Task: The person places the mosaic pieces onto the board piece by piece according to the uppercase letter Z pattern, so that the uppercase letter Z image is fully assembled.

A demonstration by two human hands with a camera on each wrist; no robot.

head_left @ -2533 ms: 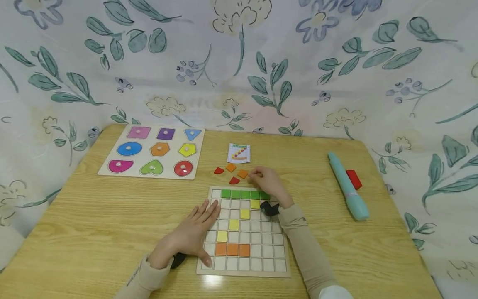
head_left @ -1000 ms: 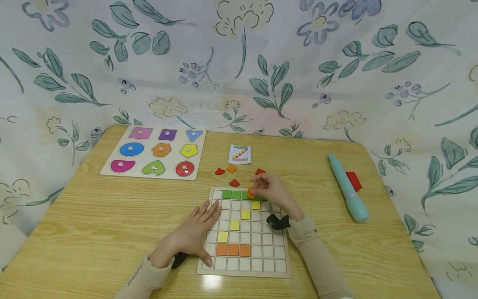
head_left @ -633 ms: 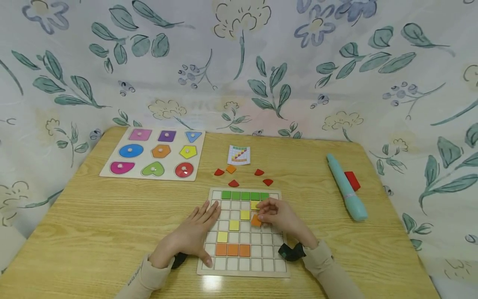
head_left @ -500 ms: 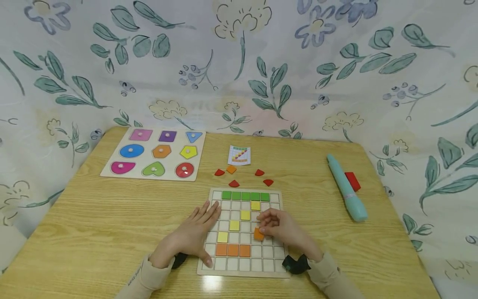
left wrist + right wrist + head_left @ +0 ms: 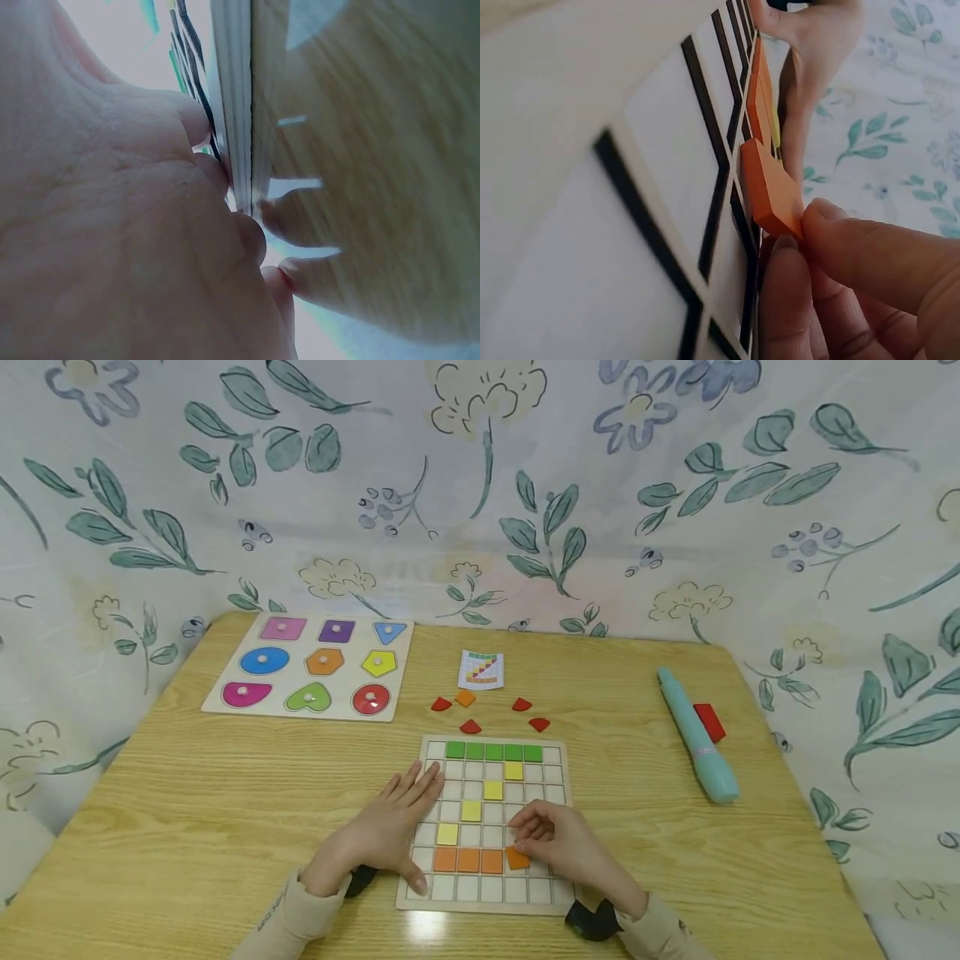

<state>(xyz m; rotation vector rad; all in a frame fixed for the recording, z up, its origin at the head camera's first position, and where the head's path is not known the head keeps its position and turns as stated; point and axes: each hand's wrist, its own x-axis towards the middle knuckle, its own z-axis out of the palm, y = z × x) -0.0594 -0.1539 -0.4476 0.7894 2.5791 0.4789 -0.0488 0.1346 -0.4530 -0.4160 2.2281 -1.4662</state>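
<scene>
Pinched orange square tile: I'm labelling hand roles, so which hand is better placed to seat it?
Likely the right hand: it pinches the orange square tile beside three seated orange tiles. The left hand lies spread on the white gridded board, farther away.

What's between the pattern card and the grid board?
The head view shows a loose orange tile and a red wedge there, with three more red wedges to either side.

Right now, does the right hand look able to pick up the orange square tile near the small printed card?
Probably not yet: the right hand pinches another orange square tile in its fingers. Once they are free, it likely could: nothing covers the tile near the card.
</scene>
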